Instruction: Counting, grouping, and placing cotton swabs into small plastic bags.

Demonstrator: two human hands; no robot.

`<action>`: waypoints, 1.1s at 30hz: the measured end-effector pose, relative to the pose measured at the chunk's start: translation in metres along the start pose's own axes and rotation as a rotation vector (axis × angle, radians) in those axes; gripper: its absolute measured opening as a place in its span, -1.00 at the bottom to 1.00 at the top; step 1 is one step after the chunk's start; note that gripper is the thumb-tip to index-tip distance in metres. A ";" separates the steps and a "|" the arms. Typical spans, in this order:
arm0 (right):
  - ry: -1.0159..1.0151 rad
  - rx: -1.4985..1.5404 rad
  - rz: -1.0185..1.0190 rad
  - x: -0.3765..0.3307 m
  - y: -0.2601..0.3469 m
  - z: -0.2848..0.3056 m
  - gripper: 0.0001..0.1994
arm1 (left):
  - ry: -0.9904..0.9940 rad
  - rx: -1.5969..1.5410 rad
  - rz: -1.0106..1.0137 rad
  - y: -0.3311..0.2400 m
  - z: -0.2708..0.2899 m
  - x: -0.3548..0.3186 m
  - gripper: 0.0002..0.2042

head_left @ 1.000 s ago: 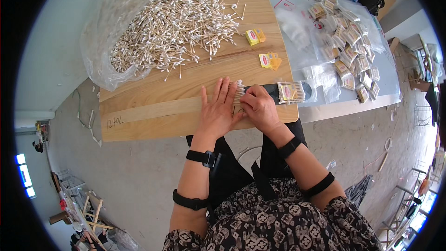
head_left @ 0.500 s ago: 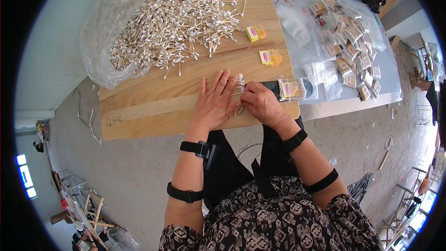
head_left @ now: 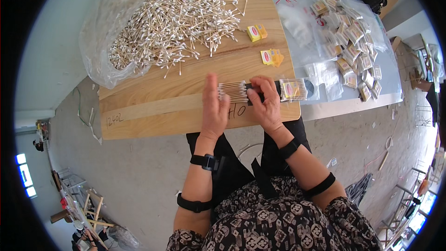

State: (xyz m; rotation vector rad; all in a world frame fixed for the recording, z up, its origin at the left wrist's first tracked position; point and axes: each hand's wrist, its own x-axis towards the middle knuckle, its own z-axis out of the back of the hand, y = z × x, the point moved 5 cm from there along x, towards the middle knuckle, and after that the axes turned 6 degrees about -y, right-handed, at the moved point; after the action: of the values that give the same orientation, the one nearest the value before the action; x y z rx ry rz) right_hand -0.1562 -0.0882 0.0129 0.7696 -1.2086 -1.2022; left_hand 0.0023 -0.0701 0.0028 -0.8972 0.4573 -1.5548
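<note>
Hands: left hand (head_left: 214, 107) lay flat, fingers straight and together, its edge pressed against the left ends of a row of cotton swabs (head_left: 233, 91); right hand (head_left: 265, 102) was curled down over the row's right part, fingers closed on it and on the dark flat tool (head_left: 260, 90) beneath.
Step in hand: by the look of it, squaring a counted row of swabs into an even bundle at the near right of the board.
Next move, as a judgement: it called for keeping the row tight and level while sliding it rightward toward the small clear packet (head_left: 293, 89) lying just beside the right hand; a loose grip could let swabs fan out.
Worktop: wooden board (head_left: 153, 111) with pale worktop (head_left: 325, 111) showing to its right.
Swab heap: large pile spilling from a clear plastic bag (head_left: 100, 37), far left.
Filled packets: many scattered over the far right (head_left: 353, 46).
Labels: small yellow cards (head_left: 272, 57), far of the hands.
Room: grey concrete floor (head_left: 139, 181), bare, with clutter at its edges.
</note>
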 end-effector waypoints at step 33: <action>-0.152 0.569 -0.304 -0.003 -0.028 -0.025 -0.63 | 0.119 0.208 0.046 -0.008 -0.013 -0.010 -0.36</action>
State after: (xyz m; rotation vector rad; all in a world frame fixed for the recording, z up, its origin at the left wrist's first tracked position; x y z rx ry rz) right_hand -0.1395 -0.0956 -0.0196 1.3399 -1.6323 -1.1827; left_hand -0.0132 -0.0619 -0.0022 -0.6335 0.3895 -1.5866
